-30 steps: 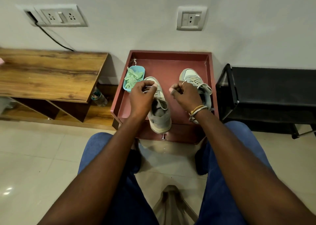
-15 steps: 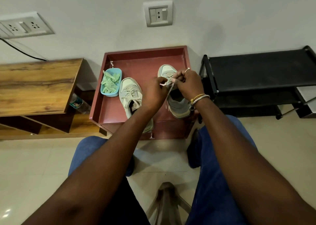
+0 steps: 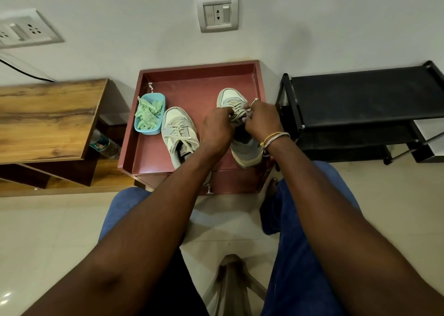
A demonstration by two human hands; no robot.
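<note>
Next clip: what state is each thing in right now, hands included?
Shoe under the hands: upright on the tray, being laced.
Laces: pulled between both hands.
Left hand: pinches the laces.
Right hand: pinches the laces.
Shoe by the tub: upright, untouched, lace ends loose.
Blue tub: open, holds green pieces.
Red tray: bears both shoes and the tub.

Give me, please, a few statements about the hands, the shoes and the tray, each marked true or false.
1. Both the left hand and the right hand pinch the laces of the shoe by the black rack. True.
2. The blue tub is empty. False: it holds pale green pieces.
3. The other shoe lies on the red tray. True.
4. The bangles sit on the left wrist. False: on the right wrist.
</note>
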